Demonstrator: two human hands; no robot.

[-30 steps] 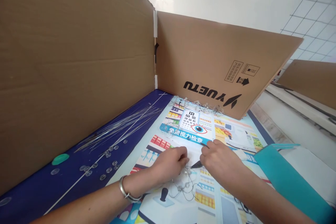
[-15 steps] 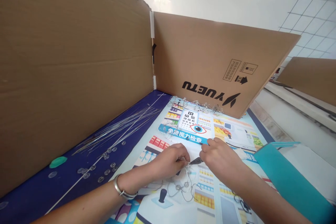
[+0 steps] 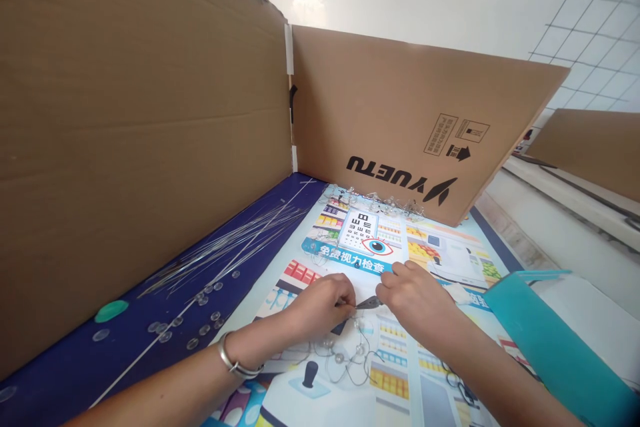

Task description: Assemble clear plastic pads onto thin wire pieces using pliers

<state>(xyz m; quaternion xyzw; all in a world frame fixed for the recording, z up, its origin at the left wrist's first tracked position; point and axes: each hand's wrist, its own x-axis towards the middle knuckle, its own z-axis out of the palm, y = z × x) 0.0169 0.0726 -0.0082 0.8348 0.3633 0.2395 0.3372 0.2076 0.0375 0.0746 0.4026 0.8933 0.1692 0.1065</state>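
Silver bangle (image 3: 236, 363) sits on your left wrist as both forearms come in from the bottom of the view. Closest under your hands, a tangle of thin wire (image 3: 350, 365) strung with clear cups lies on a printed poster (image 3: 440, 257), with one strand rising toward your left hand (image 3: 323, 303). Your right hand (image 3: 413, 297) is curled closed around a dark pointed tool (image 3: 369, 303), probably small pliers, though its handles are hidden by your fingers. The tool's long axis lies nearly level across the view, with the tip aimed left, away from the right hand that grips it and toward your left fingertips (image 3: 350, 300). Those fingers are drawn together right beside the tip; what they pinch, if anything, is too small to tell.

Left of the poster, a dark blue mat (image 3: 65, 353) carries loose clear cups (image 3: 203, 327), a green disc (image 3: 111, 311) and a fan of straight metal rods (image 3: 235, 247). To the right lies a teal folder (image 3: 555, 340). Beyond the poster's eye chart (image 3: 363, 230), more wire and cups (image 3: 385, 199) bunch along the foot of a cardboard panel (image 3: 415, 107) printed YUETU, and a second panel (image 3: 140, 133) walls the left side.
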